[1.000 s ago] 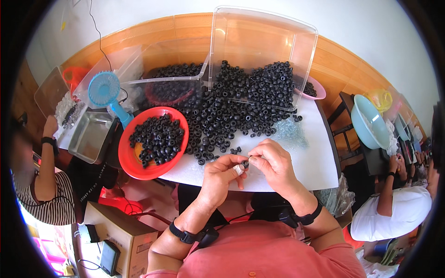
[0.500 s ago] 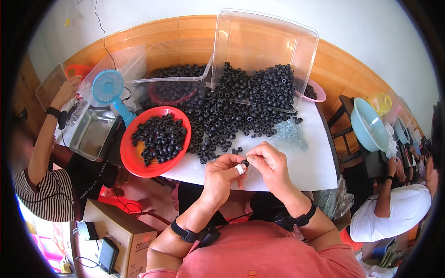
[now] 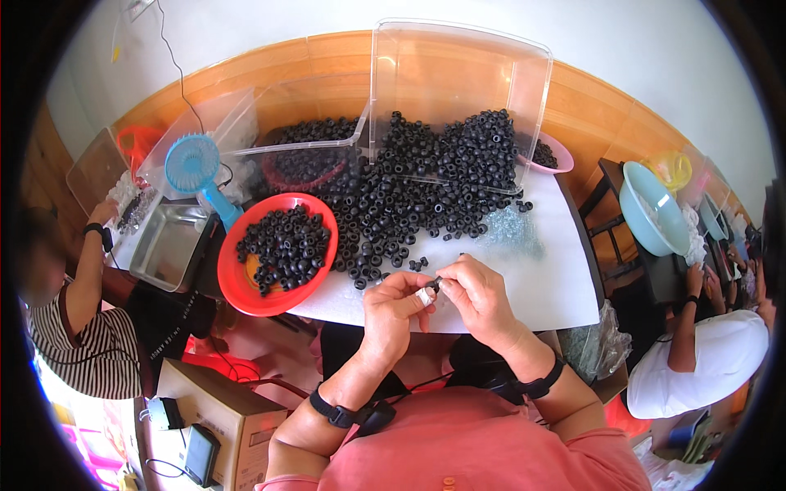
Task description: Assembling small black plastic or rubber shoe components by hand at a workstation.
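Centrally, pinching a small black piece [image 3: 435, 285] between thumb and fingers of the left hand [image 3: 386, 321], wearing a white wrap [image 3: 425, 296] on one digit. Curling thumb and fingertips of the right hand [image 3: 477, 296] close against the piece, not showing whether pinching it too. Holding it over the near edge of a white tabletop [image 3: 553, 282]. Facing a heap of hollow black pieces [image 3: 401, 200], a clear bin [image 3: 467, 82] at the far side, a red bowl [image 3: 254, 304] of similar pieces to the left, and pale clear bits [image 3: 512, 233] to the right.
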Motion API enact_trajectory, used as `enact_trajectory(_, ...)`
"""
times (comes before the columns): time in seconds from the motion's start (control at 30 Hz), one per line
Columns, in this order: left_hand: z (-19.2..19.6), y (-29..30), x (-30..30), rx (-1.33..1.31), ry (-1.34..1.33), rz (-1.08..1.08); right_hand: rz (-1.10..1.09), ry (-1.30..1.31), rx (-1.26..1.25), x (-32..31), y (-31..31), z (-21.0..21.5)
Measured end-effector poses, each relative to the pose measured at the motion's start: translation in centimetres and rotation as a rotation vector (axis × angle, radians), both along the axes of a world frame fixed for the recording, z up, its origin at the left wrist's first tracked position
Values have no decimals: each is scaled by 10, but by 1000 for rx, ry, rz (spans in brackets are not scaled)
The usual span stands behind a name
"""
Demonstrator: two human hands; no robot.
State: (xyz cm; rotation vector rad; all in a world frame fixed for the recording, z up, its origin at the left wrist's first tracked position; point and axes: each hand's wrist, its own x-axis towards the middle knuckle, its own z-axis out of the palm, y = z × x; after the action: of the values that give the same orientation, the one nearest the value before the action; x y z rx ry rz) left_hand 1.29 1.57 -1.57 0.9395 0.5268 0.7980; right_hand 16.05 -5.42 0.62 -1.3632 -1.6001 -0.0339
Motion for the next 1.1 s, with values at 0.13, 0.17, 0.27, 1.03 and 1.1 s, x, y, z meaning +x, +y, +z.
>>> enact_trajectory(0.13, 0, 0, 2, 4, 18, 0, 48, -90, -55, 8, -4, 5)
enact_trajectory(0.17, -1, 0, 2, 16, 33, -1, 46, -88, -52, 7, -4, 5)
enact_trajectory(0.27, -2, -1, 2, 31, 60, 5, -10, -204, -23, 5, -4, 6)
enact_trajectory(1.03, 6, -1, 8, 62, 107, 80, -205, -251, 66, -12, 10, -13)
enact_trajectory(1.1, 11, -1, 6, 16, 95, 14, -218, -239, 73, -10, 10, -13)
